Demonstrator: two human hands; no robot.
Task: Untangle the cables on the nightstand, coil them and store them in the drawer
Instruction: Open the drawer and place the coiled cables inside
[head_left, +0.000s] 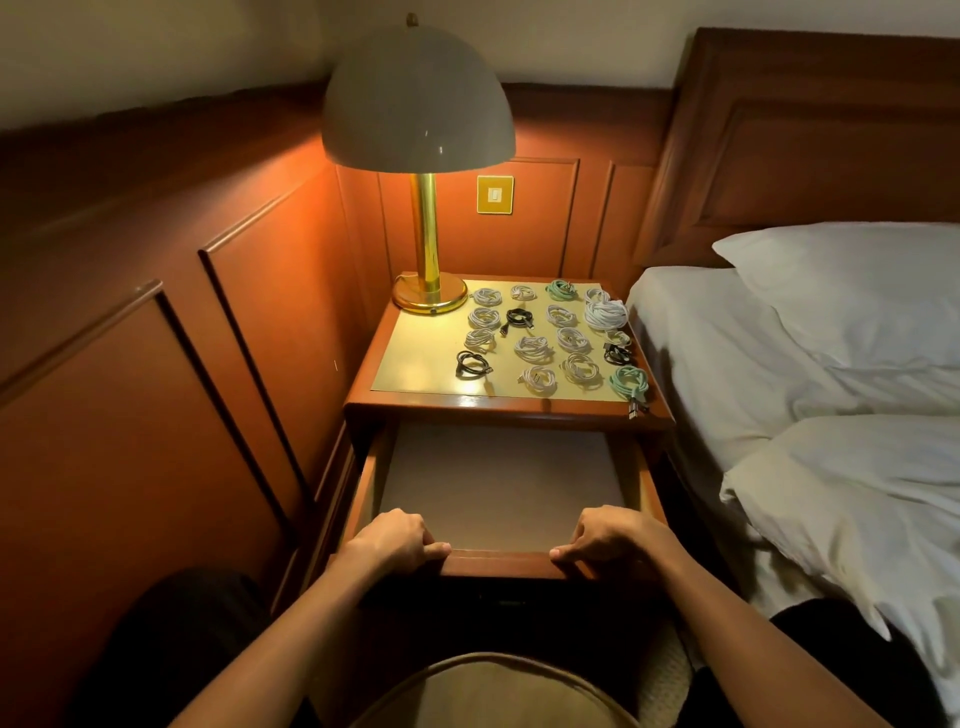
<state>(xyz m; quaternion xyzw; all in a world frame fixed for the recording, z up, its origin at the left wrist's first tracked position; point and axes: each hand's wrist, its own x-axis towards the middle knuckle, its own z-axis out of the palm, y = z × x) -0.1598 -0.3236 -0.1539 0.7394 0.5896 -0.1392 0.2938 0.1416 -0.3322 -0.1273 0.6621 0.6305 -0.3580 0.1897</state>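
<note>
Head view: left hand (395, 540) and right hand (608, 538) are both gripping the front rim of the drawer (498, 564), fingers curling over its edge and thumbs lying along the top, while it is standing open below the nightstand (498, 408). Cables (532, 348) are sitting on the nightstand top in separate coils, white, black and mint, so untangling and coiling are looking done and storing is looking not yet begun, no cable showing in the drawer. Lamp (421, 104) is taking the back-left corner, bed (779, 338) is crowding the right side, and the front-right mint coil (631, 382) is hanging its plug over the edge, probably prone to slipping.
</note>
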